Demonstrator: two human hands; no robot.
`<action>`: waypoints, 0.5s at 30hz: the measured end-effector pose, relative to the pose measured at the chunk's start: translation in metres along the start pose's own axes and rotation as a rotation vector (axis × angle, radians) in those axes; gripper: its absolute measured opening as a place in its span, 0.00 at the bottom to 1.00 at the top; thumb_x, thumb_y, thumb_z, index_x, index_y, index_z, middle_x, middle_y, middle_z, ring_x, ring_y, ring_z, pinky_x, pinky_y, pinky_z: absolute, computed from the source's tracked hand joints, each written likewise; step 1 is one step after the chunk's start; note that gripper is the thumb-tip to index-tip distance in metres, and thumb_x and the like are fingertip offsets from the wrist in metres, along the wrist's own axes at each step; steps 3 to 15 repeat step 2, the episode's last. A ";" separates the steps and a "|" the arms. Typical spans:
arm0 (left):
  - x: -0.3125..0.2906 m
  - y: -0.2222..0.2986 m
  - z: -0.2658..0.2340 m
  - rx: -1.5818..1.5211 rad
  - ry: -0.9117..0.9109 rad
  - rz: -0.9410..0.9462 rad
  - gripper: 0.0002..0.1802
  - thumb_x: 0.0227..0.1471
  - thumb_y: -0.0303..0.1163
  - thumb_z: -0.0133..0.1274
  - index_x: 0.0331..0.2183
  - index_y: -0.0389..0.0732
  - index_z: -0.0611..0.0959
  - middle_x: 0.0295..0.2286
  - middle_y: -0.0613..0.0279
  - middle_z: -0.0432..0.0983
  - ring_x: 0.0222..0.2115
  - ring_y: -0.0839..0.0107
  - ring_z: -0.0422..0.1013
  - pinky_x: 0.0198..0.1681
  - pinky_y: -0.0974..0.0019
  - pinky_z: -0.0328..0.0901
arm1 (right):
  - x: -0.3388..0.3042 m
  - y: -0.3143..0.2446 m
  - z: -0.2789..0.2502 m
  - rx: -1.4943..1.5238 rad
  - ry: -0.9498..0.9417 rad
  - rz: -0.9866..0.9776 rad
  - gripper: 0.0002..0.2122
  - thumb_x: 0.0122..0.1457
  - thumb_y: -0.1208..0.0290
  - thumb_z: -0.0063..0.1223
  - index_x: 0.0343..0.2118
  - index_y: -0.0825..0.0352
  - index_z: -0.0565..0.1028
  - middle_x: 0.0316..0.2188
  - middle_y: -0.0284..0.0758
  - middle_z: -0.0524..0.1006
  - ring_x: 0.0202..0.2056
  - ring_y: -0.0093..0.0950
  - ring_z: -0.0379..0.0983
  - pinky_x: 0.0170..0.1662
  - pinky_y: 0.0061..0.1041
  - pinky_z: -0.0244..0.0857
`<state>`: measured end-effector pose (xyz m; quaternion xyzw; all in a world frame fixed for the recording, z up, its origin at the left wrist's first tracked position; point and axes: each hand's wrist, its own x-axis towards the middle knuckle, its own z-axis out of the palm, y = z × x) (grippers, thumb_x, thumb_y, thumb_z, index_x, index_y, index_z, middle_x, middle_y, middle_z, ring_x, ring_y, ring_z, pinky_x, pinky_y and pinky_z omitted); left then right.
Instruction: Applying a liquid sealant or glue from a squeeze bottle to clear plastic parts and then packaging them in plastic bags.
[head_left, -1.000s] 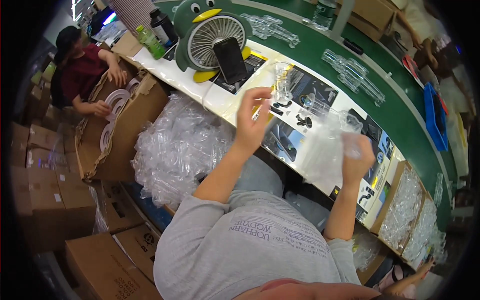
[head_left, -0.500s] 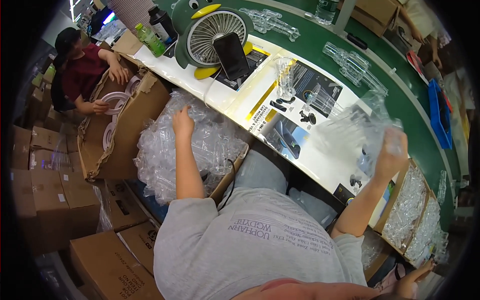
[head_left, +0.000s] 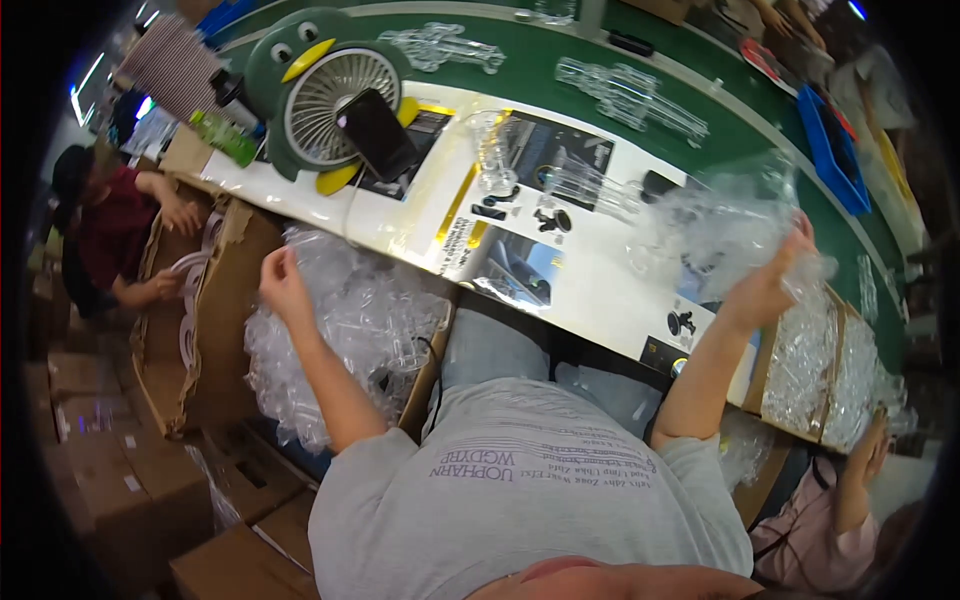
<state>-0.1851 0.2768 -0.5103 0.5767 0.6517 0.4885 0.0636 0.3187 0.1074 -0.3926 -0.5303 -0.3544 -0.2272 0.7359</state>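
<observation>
My right hand (head_left: 768, 284) grips a crumpled clear plastic bag (head_left: 735, 215) above the right part of the white printed sheet (head_left: 600, 295); the bag is smeared by motion. My left hand (head_left: 284, 284) is raised with its fingers curled together at the left edge of a big heap of clear plastic bags and pieces (head_left: 350, 330) in a carton. Whether anything sits between those fingers cannot be made out. On the sheet lie a clear plastic part (head_left: 492, 155) standing like a cup and another clear part (head_left: 595, 190) lying toward the bag.
A penguin-shaped fan (head_left: 330, 105) with a phone (head_left: 377, 135) leaning on it stands at the back left. Clear assembled parts (head_left: 635, 95) lie on the green table. Cartons of clear pieces (head_left: 805, 370) stand at right. A co-worker (head_left: 110, 230) handles white rings at left.
My left hand has moved left off the heap's middle, and its fingers have closed up. The right hand still holds the bag over the sheet. The whole view has shifted and turned.
</observation>
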 end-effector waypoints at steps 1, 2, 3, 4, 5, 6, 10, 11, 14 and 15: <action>-0.002 0.021 -0.009 -0.133 0.061 0.057 0.06 0.47 0.29 0.55 0.30 0.38 0.80 0.24 0.59 0.77 0.25 0.72 0.71 0.31 0.70 0.65 | -0.003 0.003 -0.002 0.031 -0.065 0.031 0.08 0.59 0.72 0.43 0.36 0.72 0.68 0.42 0.42 0.71 0.42 0.28 0.67 0.50 0.26 0.59; -0.007 0.047 -0.014 -0.270 0.124 0.112 0.06 0.48 0.30 0.54 0.31 0.40 0.81 0.24 0.59 0.77 0.26 0.71 0.71 0.32 0.70 0.65 | -0.008 0.010 -0.006 0.062 -0.129 0.062 0.09 0.59 0.72 0.43 0.39 0.72 0.68 0.45 0.44 0.70 0.44 0.29 0.67 0.52 0.27 0.58; -0.007 0.047 -0.014 -0.270 0.124 0.112 0.06 0.48 0.30 0.54 0.31 0.40 0.81 0.24 0.59 0.77 0.26 0.71 0.71 0.32 0.70 0.65 | -0.008 0.010 -0.006 0.062 -0.129 0.062 0.09 0.59 0.72 0.43 0.39 0.72 0.68 0.45 0.44 0.70 0.44 0.29 0.67 0.52 0.27 0.58; -0.007 0.047 -0.014 -0.270 0.124 0.112 0.06 0.48 0.30 0.54 0.31 0.40 0.81 0.24 0.59 0.77 0.26 0.71 0.71 0.32 0.70 0.65 | -0.008 0.010 -0.006 0.062 -0.129 0.062 0.09 0.59 0.72 0.43 0.39 0.72 0.68 0.45 0.44 0.70 0.44 0.29 0.67 0.52 0.27 0.58; -0.007 0.047 -0.014 -0.270 0.124 0.112 0.06 0.48 0.30 0.54 0.31 0.40 0.81 0.24 0.59 0.77 0.26 0.71 0.71 0.32 0.70 0.65 | -0.008 0.010 -0.006 0.062 -0.129 0.062 0.09 0.59 0.72 0.43 0.39 0.72 0.68 0.45 0.44 0.70 0.44 0.29 0.67 0.52 0.27 0.58; -0.007 0.047 -0.014 -0.270 0.124 0.112 0.06 0.48 0.30 0.54 0.31 0.40 0.81 0.24 0.59 0.77 0.26 0.71 0.71 0.32 0.70 0.65 | -0.008 0.010 -0.006 0.062 -0.129 0.062 0.09 0.59 0.72 0.43 0.39 0.72 0.68 0.45 0.44 0.70 0.44 0.29 0.67 0.52 0.27 0.58; -0.007 0.047 -0.014 -0.270 0.124 0.112 0.06 0.48 0.30 0.54 0.31 0.40 0.81 0.24 0.59 0.77 0.26 0.71 0.71 0.32 0.70 0.65 | -0.008 0.010 -0.006 0.062 -0.129 0.062 0.09 0.59 0.72 0.43 0.39 0.72 0.68 0.45 0.44 0.70 0.44 0.29 0.67 0.52 0.27 0.58; -0.007 0.047 -0.014 -0.270 0.124 0.112 0.06 0.48 0.30 0.54 0.31 0.40 0.81 0.24 0.59 0.77 0.26 0.71 0.71 0.32 0.70 0.65 | -0.008 0.010 -0.006 0.062 -0.129 0.062 0.09 0.59 0.72 0.43 0.39 0.72 0.68 0.45 0.44 0.70 0.44 0.29 0.67 0.52 0.27 0.58; -0.007 0.047 -0.014 -0.270 0.124 0.112 0.06 0.48 0.30 0.54 0.31 0.40 0.81 0.24 0.59 0.77 0.26 0.71 0.71 0.32 0.70 0.65 | -0.008 0.010 -0.006 0.062 -0.129 0.062 0.09 0.59 0.72 0.43 0.39 0.72 0.68 0.45 0.44 0.70 0.44 0.29 0.67 0.52 0.27 0.58; -0.007 0.047 -0.014 -0.270 0.124 0.112 0.06 0.48 0.30 0.54 0.31 0.40 0.81 0.24 0.59 0.77 0.26 0.71 0.71 0.32 0.70 0.65 | -0.008 0.010 -0.006 0.062 -0.129 0.062 0.09 0.59 0.72 0.43 0.39 0.72 0.68 0.45 0.44 0.70 0.44 0.29 0.67 0.52 0.27 0.58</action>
